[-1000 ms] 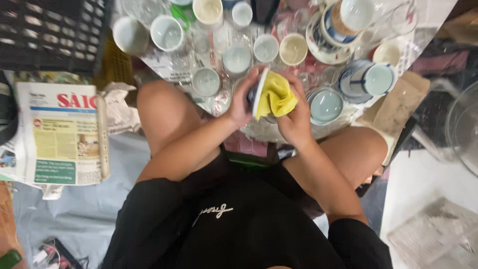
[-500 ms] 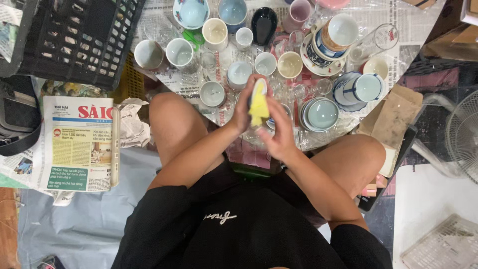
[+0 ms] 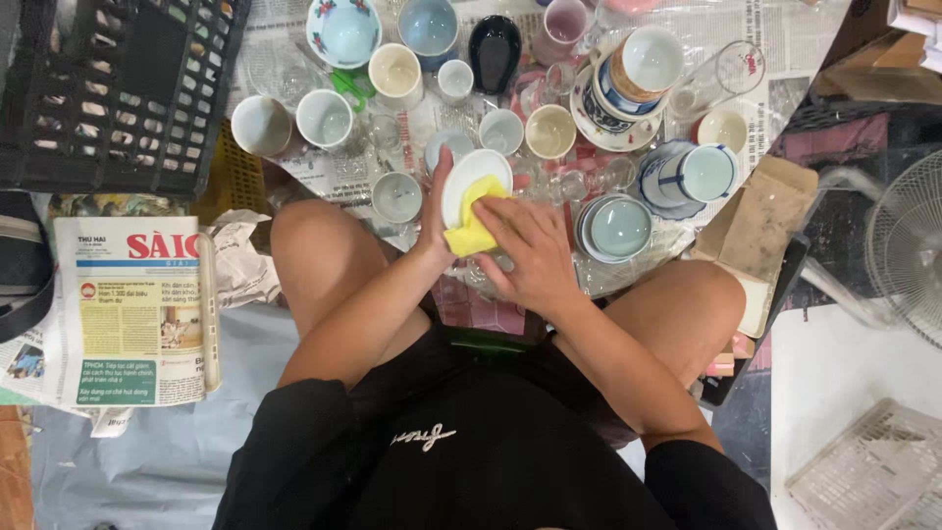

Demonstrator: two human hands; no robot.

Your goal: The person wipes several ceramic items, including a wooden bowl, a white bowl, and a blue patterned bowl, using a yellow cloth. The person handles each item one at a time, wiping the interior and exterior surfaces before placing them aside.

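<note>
My left hand (image 3: 435,211) holds a small white saucer (image 3: 469,175) tilted up on its edge, above my knees. My right hand (image 3: 528,250) presses a yellow cloth (image 3: 471,231) against the saucer's face. Both hands hover just in front of a crowd of cups, bowls and glasses laid on newspaper (image 3: 706,29) on the floor. The nearest pieces are a pale cup (image 3: 396,196) to the left and a stack of pale blue bowls (image 3: 616,228) to the right.
A black plastic crate (image 3: 113,88) stands at the upper left. A folded newspaper stack (image 3: 132,309) lies left of my knee. A cardboard flap (image 3: 760,221) lies at the right, beyond it a fan (image 3: 908,245) and a white basket (image 3: 868,471).
The saucer has turned from edge-on to showing its white face, and the yellow cloth now sits lower, under my right hand. The view has shifted so the crockery lies lower in frame.
</note>
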